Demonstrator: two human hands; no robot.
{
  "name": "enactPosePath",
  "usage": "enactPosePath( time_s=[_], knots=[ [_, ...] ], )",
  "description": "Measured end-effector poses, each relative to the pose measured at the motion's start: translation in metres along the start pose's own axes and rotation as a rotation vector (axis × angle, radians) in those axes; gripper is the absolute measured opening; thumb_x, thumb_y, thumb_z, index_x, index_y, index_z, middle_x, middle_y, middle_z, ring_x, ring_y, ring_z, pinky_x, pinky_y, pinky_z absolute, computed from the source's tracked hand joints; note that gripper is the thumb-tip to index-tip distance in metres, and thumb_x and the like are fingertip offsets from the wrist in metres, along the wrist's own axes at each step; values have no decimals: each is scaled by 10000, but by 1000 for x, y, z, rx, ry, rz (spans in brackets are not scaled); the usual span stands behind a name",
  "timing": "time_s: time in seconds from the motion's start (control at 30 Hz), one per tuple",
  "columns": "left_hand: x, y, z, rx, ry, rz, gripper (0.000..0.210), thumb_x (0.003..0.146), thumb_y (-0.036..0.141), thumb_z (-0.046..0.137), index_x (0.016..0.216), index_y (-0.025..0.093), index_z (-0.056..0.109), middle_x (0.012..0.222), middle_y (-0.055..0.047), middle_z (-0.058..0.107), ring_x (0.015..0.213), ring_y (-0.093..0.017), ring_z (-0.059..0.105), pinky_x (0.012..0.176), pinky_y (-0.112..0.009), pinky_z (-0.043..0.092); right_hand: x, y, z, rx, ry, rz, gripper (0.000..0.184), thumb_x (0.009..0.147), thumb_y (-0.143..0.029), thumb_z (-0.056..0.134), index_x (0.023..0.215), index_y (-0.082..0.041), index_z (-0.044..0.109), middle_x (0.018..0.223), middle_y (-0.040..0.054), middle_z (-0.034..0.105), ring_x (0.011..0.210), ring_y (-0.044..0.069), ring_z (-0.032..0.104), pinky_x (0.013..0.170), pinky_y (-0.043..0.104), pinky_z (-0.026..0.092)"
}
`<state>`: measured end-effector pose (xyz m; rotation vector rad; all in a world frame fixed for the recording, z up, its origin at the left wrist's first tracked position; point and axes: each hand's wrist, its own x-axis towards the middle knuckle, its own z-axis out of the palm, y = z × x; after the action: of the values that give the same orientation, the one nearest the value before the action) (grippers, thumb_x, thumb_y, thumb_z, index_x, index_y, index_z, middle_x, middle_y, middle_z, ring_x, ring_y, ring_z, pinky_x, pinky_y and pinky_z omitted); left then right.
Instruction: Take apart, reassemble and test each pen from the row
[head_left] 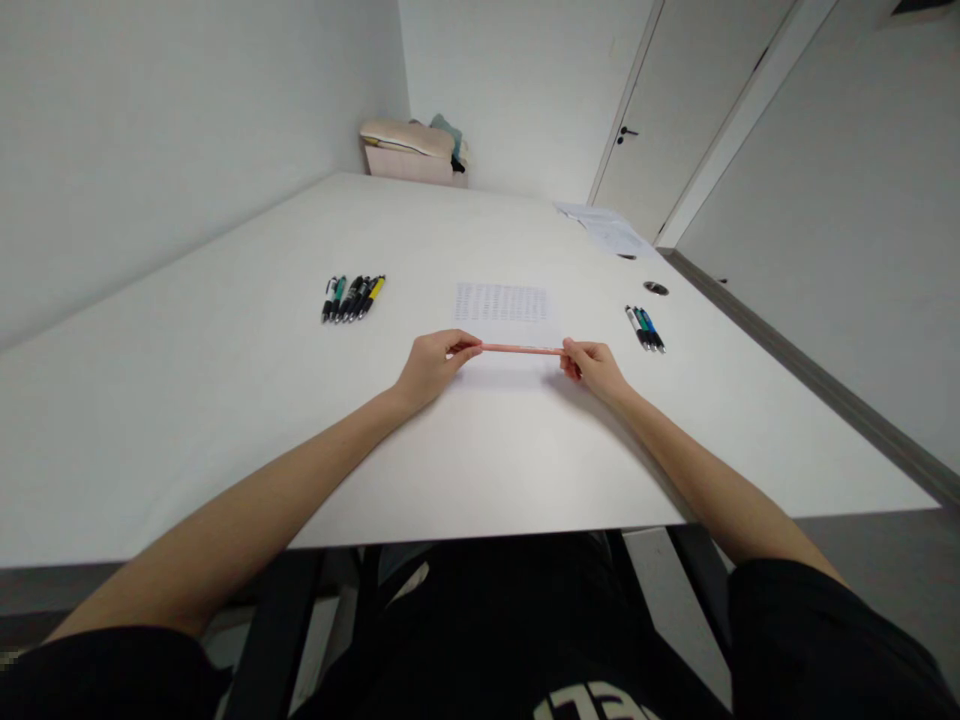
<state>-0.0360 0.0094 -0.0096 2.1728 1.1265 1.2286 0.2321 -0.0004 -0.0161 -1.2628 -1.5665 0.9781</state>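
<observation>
A thin, straight pink-orange stick, pencil-like in shape (pixel 523 349), is stretched level between my two hands. My left hand (pixel 439 362) pinches its left end between thumb and fingertips. At the other end, my right hand (pixel 592 366) closes on it in the same way. Both hands are just over the white table. Behind and beneath the stick lies a sheet of paper (pixel 504 328) with rows of small print, too small to read.
Several pens (pixel 351 299) lie side by side on the table (pixel 225 430) to the left. Another small row of pens (pixel 646 329) is at the right, near a round table fitting (pixel 655 288). Papers (pixel 611 231) lie at the far right corner. Folded cloths (pixel 409 137) sit beyond the table.
</observation>
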Motion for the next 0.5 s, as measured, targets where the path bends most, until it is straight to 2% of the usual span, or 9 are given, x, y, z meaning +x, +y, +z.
enactPosePath(
  time_s=[0.13, 0.27, 0.5],
  knots=[
    [1, -2, -2, 137, 21, 138, 249, 841, 378, 541, 873, 162, 662, 815, -49, 690, 726, -148, 623, 703, -266, 478, 1, 2, 1, 41, -24, 20, 522, 716, -650, 521, 597, -151, 615, 466, -1, 535, 397, 72, 428, 423, 224, 330],
    [1, -1, 0, 204, 16, 207, 256, 865, 371, 510, 881, 156, 649, 814, -50, 683, 733, -147, 620, 695, -258, 468, 2, 1, 1, 10, -55, -29, 467, 740, -597, 531, 799, -155, 670, 629, 27, 631, 487, 90, 497, 486, 233, 404],
    [2, 4, 7, 218, 5, 204, 251, 871, 362, 504, 864, 153, 642, 786, -42, 675, 706, -140, 610, 672, -250, 455, -2, -3, 6, -479, 26, -393, 281, 771, -409, 603, 963, -210, 657, 839, 45, 687, 726, 161, 598, 668, 293, 471]
  ],
)
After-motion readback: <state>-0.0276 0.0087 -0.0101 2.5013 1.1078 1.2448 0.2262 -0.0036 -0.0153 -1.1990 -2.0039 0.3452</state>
